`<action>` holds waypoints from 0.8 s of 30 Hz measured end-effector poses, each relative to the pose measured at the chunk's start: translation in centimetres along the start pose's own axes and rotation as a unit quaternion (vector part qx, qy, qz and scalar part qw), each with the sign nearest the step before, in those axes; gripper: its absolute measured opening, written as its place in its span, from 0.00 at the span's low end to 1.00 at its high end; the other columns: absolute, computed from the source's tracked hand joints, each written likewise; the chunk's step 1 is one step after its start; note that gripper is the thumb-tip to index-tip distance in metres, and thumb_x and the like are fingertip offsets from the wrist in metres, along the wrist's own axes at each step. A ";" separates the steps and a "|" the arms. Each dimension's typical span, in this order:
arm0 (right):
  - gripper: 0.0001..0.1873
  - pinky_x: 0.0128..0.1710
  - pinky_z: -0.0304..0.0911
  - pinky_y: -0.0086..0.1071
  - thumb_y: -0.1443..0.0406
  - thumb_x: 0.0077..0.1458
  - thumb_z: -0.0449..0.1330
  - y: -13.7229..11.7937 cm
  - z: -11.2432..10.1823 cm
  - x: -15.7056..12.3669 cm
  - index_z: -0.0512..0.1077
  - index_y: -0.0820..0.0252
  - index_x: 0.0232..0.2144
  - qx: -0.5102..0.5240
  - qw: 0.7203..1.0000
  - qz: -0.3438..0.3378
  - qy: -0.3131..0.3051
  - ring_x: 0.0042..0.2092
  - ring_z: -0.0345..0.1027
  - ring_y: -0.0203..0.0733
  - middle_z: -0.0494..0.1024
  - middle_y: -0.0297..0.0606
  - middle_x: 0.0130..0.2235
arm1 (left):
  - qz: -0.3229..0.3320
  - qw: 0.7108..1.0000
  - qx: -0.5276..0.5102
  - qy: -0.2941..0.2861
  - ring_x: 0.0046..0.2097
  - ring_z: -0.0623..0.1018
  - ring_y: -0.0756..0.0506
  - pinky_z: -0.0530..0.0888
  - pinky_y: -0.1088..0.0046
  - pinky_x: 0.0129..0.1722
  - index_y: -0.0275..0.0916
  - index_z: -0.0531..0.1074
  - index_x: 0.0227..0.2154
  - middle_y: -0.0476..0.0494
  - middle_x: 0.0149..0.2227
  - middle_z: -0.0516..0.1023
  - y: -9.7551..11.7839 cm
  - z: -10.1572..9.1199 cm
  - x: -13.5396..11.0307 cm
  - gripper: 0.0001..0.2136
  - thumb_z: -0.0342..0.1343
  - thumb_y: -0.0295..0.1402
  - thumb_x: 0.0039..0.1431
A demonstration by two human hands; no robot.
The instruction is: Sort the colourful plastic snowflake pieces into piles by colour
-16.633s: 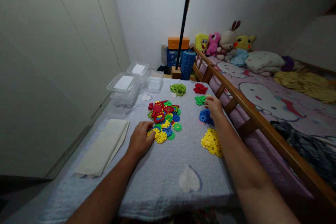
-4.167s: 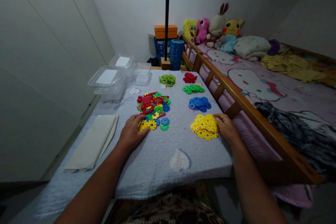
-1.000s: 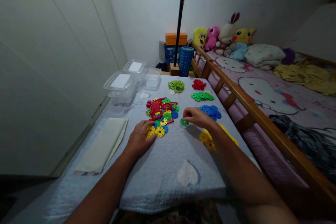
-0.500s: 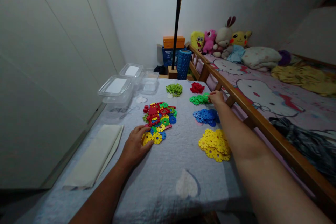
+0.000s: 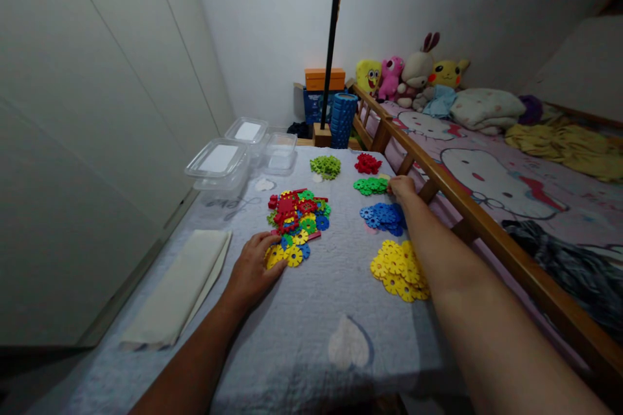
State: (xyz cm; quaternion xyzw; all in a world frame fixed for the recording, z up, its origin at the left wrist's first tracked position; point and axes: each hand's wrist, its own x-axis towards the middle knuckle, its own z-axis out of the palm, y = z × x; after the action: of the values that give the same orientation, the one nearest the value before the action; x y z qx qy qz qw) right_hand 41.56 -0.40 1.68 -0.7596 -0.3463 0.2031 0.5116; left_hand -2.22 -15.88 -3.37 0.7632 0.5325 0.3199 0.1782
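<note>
My left hand rests on the cloth with its fingers apart, curved round the near left edge of a mixed pile of plastic pieces. Its fingertips touch yellow snowflake discs there. At the right end of the green snowflake discs is my right hand, fingers drawn together. What they hold, if anything, is hidden. My right forearm passes over the right edges of the blue snowflake discs and the yellow disc pile.
Red pieces and light green pieces lie in heaps at the back. Clear plastic boxes stand at the back left, near a folded cloth. A wooden bed rail runs along the right side.
My right hand has lowered slightly at the right end of the green discs. My left hand stays at the mixed pile. The whole view has shifted a little.
</note>
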 end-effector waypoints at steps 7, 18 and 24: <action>0.05 0.24 0.64 0.26 0.72 0.42 0.61 -2.2 -2.0 -3.9 0.70 0.61 0.26 0.057 0.998 0.011 -0.015 0.24 0.65 0.34 0.70 0.30 0.22 | 0.006 1.000 -0.017 0.009 0.56 0.75 0.36 0.73 0.52 0.59 0.40 0.75 0.50 0.37 0.54 0.75 0.3 -0.1 0.0 0.20 0.61 0.41 0.56; 0.09 0.31 0.63 0.29 0.61 0.50 0.60 -2.9 -0.2 -19.1 0.74 0.59 0.34 0.032 0.933 -0.137 -0.331 0.31 0.69 0.37 0.75 0.32 0.29 | 0.000 1.000 -0.014 0.012 0.54 0.77 0.37 0.74 0.54 0.57 0.41 0.76 0.48 0.39 0.52 0.76 0.8 -0.2 0.2 0.17 0.59 0.40 0.58; 0.04 0.41 0.62 0.32 0.68 0.55 0.60 -1.9 3.0 -24.9 0.75 0.59 0.34 -0.115 0.878 -0.300 -0.355 0.39 0.68 0.39 0.77 0.36 0.36 | -0.002 1.000 -0.025 0.011 0.53 0.77 0.38 0.73 0.56 0.57 0.40 0.76 0.47 0.39 0.49 0.77 0.9 -0.2 0.3 0.16 0.58 0.38 0.57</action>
State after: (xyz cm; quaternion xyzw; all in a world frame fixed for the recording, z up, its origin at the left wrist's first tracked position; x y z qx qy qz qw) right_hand 22.11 -16.28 1.14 -0.5495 -0.7369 0.2550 0.3001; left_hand -1.70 -15.91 -2.55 0.7539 0.5277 0.3413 0.1916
